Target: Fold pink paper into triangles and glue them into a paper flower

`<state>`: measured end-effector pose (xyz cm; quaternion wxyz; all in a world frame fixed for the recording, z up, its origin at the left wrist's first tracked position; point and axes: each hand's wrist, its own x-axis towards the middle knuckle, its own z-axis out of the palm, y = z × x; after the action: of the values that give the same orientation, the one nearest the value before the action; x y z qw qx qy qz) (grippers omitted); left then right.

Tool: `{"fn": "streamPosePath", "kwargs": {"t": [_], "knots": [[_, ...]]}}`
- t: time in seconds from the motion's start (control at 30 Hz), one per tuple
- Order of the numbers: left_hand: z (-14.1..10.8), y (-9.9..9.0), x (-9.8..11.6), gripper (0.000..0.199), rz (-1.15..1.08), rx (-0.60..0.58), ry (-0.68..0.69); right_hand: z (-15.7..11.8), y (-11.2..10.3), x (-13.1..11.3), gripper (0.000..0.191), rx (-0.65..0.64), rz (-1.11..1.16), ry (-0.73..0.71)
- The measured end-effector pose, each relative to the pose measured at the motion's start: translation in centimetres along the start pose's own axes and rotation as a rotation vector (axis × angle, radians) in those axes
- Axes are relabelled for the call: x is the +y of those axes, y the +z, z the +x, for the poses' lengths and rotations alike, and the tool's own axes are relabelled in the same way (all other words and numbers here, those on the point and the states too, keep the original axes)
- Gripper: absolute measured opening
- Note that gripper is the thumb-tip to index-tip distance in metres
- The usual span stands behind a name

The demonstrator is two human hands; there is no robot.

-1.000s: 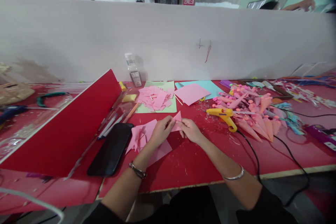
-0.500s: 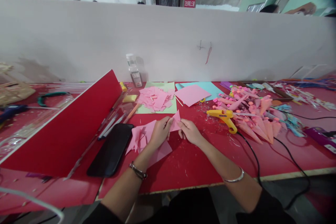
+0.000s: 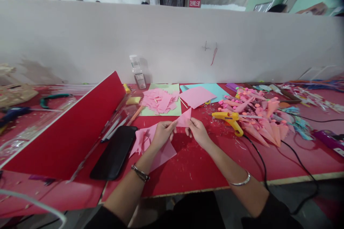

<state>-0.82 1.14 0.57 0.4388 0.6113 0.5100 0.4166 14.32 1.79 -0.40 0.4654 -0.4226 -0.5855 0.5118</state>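
A small pointed piece of pink paper [image 3: 184,118] is held between my two hands above the red table. My left hand [image 3: 164,133] pinches its left end, and my right hand [image 3: 197,131] grips its right edge. Under my left wrist and forearm lie pink sheets [image 3: 164,155] with cut pink pieces [image 3: 142,141] on them. Beyond my hands, a heap of pink scraps [image 3: 160,101] rests on a light green sheet [image 3: 172,112]. A larger pink sheet [image 3: 197,96] overlaps a light blue sheet [image 3: 219,91] behind my right hand.
A black phone [image 3: 114,153] lies left of my left forearm, beside a slanted red board [image 3: 67,128]. To the right are a yellow glue gun [image 3: 231,120] with its black cord and a pile of pink cones [image 3: 262,123]. A bottle [image 3: 138,75] stands by the white partition [image 3: 172,43].
The small pink paper has turned and spread wider between my hands, its point now further right. My hands have moved slightly apart, both still holding it.
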Motion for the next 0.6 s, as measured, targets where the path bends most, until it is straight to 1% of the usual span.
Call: {"fn": "streamPosePath", "kwargs": {"t": [0.07, 0.13, 0.23, 0.3, 0.33, 0.5, 0.57, 0.6], "knots": [[0.06, -0.01, 0.09, 0.043, -0.024, 0.003, 0.002, 0.04, -0.05, -0.08, 0.026, -0.011, 0.03, -0.016], [0.04, 0.13, 0.23, 0.036, -0.04, -0.025, 0.029, 0.08, -0.05, -0.14, 0.023, -0.035, 0.074, -0.015], [-0.14, 0.5, 0.47, 0.029, -0.027, -0.129, 0.095, 0.07, 0.12, -0.16, 0.025, -0.12, 0.131, 0.011], [-0.32, 0.64, 0.64, 0.031, -0.025, -0.193, 0.139, 0.0, 0.26, -0.08, 0.028, -0.196, 0.148, 0.028], [-0.4, 0.66, 0.72, 0.033, -0.029, -0.204, 0.154, -0.06, 0.3, 0.0, 0.029, -0.23, 0.153, 0.038], [-0.44, 0.54, 0.83, 0.042, -0.019, -0.207, 0.154, -0.38, 0.1, 0.19, 0.032, -0.345, 0.103, 0.109], [-0.29, 0.55, 0.58, 0.044, 0.013, -0.162, 0.126, -0.5, -0.01, 0.01, 0.033, -0.384, 0.061, 0.122], [-0.2, 0.58, 0.42, 0.045, 0.037, -0.112, 0.107, -0.56, -0.03, -0.11, 0.033, -0.404, 0.043, 0.118]]}}
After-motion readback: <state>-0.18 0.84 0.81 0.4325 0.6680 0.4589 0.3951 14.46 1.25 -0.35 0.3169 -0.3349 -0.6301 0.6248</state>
